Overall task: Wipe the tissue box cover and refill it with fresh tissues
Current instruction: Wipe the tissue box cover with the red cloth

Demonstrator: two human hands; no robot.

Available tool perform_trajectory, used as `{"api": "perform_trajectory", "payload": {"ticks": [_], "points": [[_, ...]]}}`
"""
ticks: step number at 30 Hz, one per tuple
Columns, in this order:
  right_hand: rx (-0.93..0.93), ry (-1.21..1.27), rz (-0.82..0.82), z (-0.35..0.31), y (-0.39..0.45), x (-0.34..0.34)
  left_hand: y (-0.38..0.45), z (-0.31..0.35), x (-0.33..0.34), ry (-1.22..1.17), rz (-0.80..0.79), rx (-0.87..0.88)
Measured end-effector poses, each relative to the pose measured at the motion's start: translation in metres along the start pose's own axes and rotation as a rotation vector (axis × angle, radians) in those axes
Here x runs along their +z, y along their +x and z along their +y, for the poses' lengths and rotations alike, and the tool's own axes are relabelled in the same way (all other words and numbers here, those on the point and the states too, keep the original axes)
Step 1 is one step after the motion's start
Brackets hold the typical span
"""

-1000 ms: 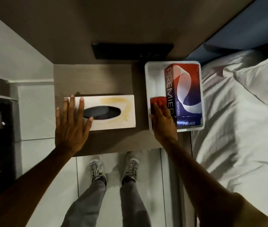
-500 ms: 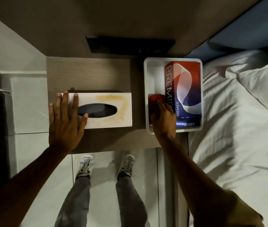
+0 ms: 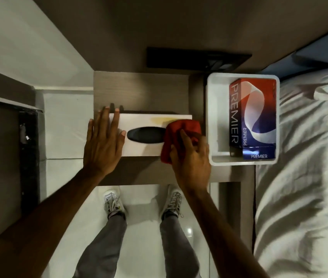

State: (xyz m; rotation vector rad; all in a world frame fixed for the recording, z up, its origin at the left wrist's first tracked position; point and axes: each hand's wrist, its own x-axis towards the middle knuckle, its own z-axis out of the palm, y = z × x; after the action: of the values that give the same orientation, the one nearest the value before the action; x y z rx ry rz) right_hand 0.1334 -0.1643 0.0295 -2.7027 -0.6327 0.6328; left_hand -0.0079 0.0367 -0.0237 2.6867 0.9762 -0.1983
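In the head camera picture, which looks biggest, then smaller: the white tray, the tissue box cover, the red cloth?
1. White tray and tissue box cover: look about alike, too close to rank.
2. Red cloth: smallest, partly hidden by the right hand.

Table [image 3: 139,91]: wood-grain brown, standing against the wall.
Bed [image 3: 303,177]: rumpled white sheets, just right of the table.
Floor [image 3: 145,213]: pale glossy tiles.
Dark panel [image 3: 195,59]: on the wall behind the table.

Wooden nightstand [image 3: 139,91], white tiled floor [image 3: 145,217], bed [image 3: 303,177] right.
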Motion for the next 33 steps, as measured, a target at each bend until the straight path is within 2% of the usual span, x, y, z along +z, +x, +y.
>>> {"api": "perform_trajectory", "payload": {"ticks": [4, 7, 9, 12, 18, 19, 24, 29, 33], "points": [[-0.051, -0.145, 0.126, -0.005, 0.006, 0.014, 0.003, -0.013, 0.011, -0.006, -0.002, 0.05], [-0.11, -0.225, 0.103, -0.01, 0.011, 0.025, 0.005, -0.017, 0.02, -0.007, 0.013, 0.059], [-0.036, -0.22, 0.094, -0.012, 0.009, 0.027, 0.006, -0.018, 0.025, -0.004, 0.025, 0.058], [0.026, -0.265, 0.239, -0.013, 0.003, 0.017, 0.006, -0.018, 0.027, -0.015, 0.034, 0.046], [-0.046, -0.228, 0.428, -0.008, 0.012, -0.004, 0.006, -0.017, 0.024, -0.056, -0.038, 0.017], [-0.061, -0.198, 0.404, -0.007, 0.02, -0.004, 0.006, -0.017, 0.024, -0.063, -0.043, 0.012], [-0.131, -0.097, 0.077, 0.002, 0.037, 0.029, 0.005, -0.015, 0.024, -0.064, -0.053, -0.01], [-0.115, 0.013, 0.147, 0.013, 0.006, 0.065, 0.005, -0.013, 0.025, -0.064, -0.024, -0.01], [-0.187, -0.064, 0.144, 0.021, 0.003, 0.072, 0.005, -0.013, 0.026, -0.082, -0.016, -0.01]]}}
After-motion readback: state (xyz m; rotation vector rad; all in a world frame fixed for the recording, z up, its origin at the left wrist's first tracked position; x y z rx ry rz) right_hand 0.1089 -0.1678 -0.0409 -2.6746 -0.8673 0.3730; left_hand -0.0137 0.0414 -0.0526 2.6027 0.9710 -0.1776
